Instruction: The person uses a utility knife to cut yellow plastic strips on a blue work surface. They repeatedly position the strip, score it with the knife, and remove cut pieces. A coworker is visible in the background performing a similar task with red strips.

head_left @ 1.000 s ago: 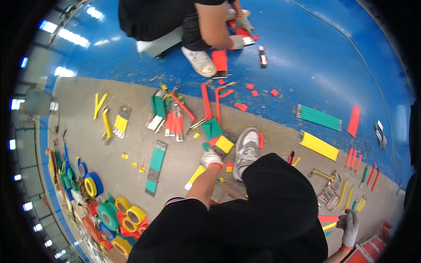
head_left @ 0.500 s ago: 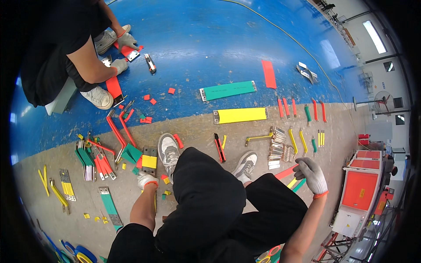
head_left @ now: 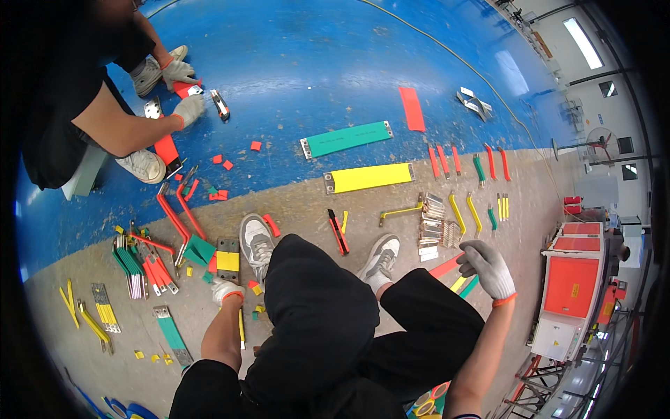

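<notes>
My left hand (head_left: 226, 290), in a light glove with an orange cuff, is closed at the near end of a dark metal plate (head_left: 228, 246) wrapped with a yellow band (head_left: 227, 261). Its fingertips are partly hidden. A folded green sheet (head_left: 199, 250) lies beside the plate. My right hand (head_left: 490, 269), gloved likewise, is raised off to the right with fingers loosely bent and apart; nothing shows in it. Below it, red, yellow and green strips (head_left: 447, 267) lie on the floor. A red-and-black utility knife (head_left: 338, 232) lies between my shoes.
Ahead lie a green-wrapped bar (head_left: 347, 140), a yellow-wrapped bar (head_left: 370, 178) and a red sheet (head_left: 412, 109). Stacked metal pieces (head_left: 434, 225) stand right of my shoe. Wrapped bars (head_left: 128, 264) crowd the left. A co-worker (head_left: 105, 112) sits far left; a red-and-white cabinet (head_left: 571, 293) stands right.
The whole scene has shifted slightly left in the view. The co-worker's hands have moved a little on the red piece. My hands keep nearly the same pose.
</notes>
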Demonstrator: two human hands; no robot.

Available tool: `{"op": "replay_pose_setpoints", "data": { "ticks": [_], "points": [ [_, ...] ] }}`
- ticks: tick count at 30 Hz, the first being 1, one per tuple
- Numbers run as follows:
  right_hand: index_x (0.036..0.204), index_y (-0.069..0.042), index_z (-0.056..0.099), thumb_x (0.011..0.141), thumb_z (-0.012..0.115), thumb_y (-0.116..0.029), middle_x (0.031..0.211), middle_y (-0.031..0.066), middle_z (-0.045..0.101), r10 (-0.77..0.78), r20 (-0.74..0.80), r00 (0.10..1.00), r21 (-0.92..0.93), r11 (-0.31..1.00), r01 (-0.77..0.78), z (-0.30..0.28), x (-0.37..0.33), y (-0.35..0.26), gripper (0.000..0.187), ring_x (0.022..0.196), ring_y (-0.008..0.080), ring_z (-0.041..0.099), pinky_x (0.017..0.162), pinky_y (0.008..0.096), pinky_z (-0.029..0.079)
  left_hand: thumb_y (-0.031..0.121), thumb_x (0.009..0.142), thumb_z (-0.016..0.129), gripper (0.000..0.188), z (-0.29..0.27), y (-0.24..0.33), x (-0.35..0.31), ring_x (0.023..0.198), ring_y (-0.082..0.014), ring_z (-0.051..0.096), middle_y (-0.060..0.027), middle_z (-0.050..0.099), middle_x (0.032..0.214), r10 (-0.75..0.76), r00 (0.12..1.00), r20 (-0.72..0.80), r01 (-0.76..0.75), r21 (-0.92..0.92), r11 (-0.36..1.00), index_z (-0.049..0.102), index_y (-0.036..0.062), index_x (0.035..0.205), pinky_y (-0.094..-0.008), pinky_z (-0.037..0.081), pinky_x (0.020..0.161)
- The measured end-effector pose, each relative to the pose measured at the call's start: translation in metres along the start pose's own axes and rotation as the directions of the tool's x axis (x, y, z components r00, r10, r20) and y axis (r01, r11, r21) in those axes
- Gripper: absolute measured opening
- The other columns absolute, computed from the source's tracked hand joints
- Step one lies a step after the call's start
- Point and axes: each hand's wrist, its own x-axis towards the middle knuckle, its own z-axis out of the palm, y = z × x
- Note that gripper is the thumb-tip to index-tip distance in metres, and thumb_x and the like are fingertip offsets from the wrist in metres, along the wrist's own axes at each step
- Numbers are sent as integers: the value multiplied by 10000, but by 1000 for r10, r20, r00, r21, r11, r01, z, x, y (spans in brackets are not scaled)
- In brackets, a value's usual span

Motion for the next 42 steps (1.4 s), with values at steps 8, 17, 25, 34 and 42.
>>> {"op": "replay_pose_setpoints", "data": {
  "ticks": [8, 17, 25, 34, 42],
  "points": [
    [1262, 37, 639, 1068, 569, -276, 966, 106, 731, 21, -14, 1000, 8, 1000, -21, -1, -2, -1, 375, 810, 149, 694, 732, 308, 582, 408, 736, 852, 909, 0, 1, 2, 1195, -348, 672, -211, 590, 1345, 0, 1000, -19, 1, 10, 1000, 368, 24, 1404, -417, 569, 978],
    [1274, 38, 629, 1068, 561, -278, 979, 106, 729, 15, -9, 1000, -1, 1000, -15, -3, -4, 3, 384, 827, 151, 694, 741, 307, 580, 371, 734, 857, 980, -8, 7, -5, 1257, -340, 640, -219, 549, 1411, -31, 999, 42, 31, 11, 999, 319, 20, 1474, -419, 557, 1012],
    [1271, 40, 629, 1070, 547, -276, 978, 106, 727, 23, -12, 1000, -17, 1000, -23, -3, -4, -1, 383, 826, 158, 696, 742, 314, 583, 404, 757, 826, 951, -4, 6, -2, 1267, -336, 634, -217, 548, 1411, -28, 999, 35, 27, 33, 999, 329, 18, 1470, -429, 552, 1018],
    [1255, 33, 640, 1067, 566, -257, 953, 101, 723, 13, -14, 1000, -6, 1000, -13, 0, -3, 1, 354, 785, 148, 688, 717, 303, 581, 435, 772, 822, 908, 3, 1, 1, 1206, -359, 662, -227, 578, 1343, -14, 1000, -8, 14, 33, 999, 358, 21, 1434, -431, 568, 964],
    [1260, 42, 639, 1067, 552, -234, 947, 110, 722, -6, -15, 1000, -7, 1000, 6, -2, -5, 5, 347, 775, 156, 685, 709, 306, 580, 408, 772, 814, 915, 7, 1, 9, 1210, -360, 660, -232, 563, 1375, -1, 1000, 5, 1, -11, 1000, 340, 31, 1457, -432, 574, 954]
  ]
}}
